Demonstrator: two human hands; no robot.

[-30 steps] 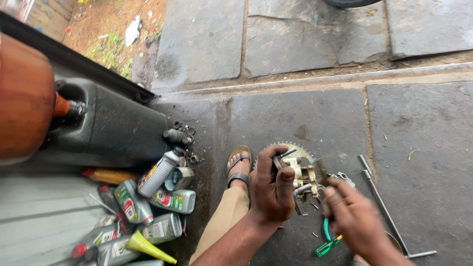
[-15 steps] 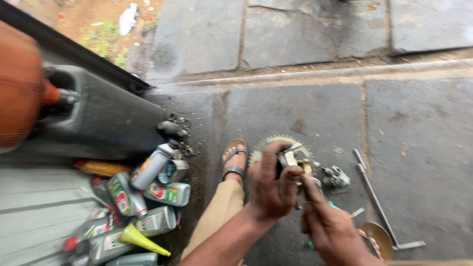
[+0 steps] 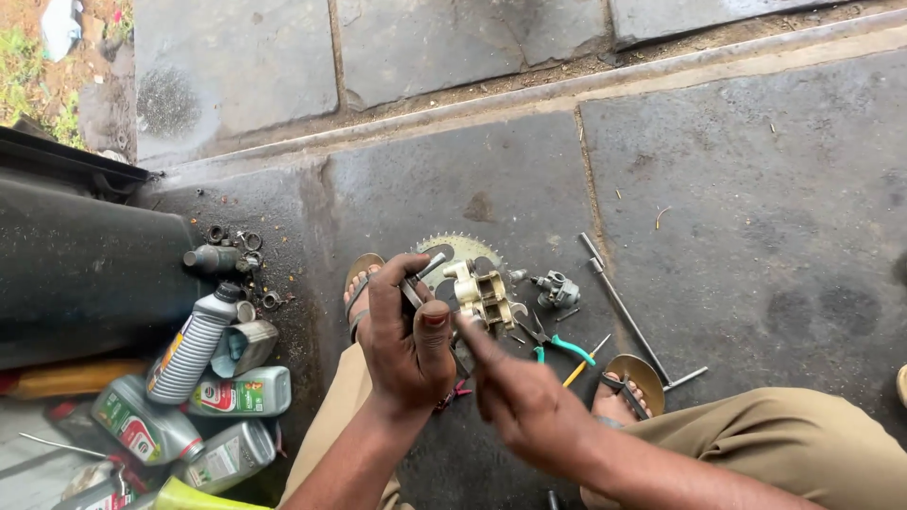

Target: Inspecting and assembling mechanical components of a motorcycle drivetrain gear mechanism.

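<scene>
Left hand [image 3: 408, 345], lower centre: fist closed around a small dark metal tool [image 3: 420, 279], thumb on top; a silvery tip sticks out above the knuckles toward the caliper

Right hand [image 3: 515, 397], lower centre-right: fingers stretched up-left, forefinger tip touching the lower edge of the caliper beside the left thumb; nothing gripped in it, hand loosely open

Caliper [image 3: 484, 295], centre: pale cream-coloured metal brake part, just above both hands, lying over the sprocket; touched by the right forefinger

Trousers [image 3: 794, 444], bottom: khaki, one knee lower right, the other leg running under the left forearm

Sandals: one foot [image 3: 628, 387] right of the hands, the other [image 3: 361, 288] left of them, both on the stone floor

Pliers [image 3: 559, 342], centre: green handles, on the floor just right of the hands; a thin yellow tool [image 3: 581, 364] lies beside them

Sprocket [image 3: 460, 248], centre: toothed disc flat on the floor, partly covered by the caliper and left hand

Small grey part [image 3: 556, 290], right of the caliper, near but apart from it

Long rod [image 3: 628, 316], centre-right: angled metal wrench running from above the grey part down to the right sandal

Oil bottles [image 3: 194, 349], lower left: grey and green plastic, lying in a heap; a yellow funnel [image 3: 194, 493] at the bottom edge

Loose rings and nuts [image 3: 248, 241], left of centre, by a small dark cylinder [image 3: 210, 257]

Black container [image 3: 85, 269], left edge, large and dark

Stone slabs [image 3: 737, 189], upper half, with a raised kerb across the top
</scene>
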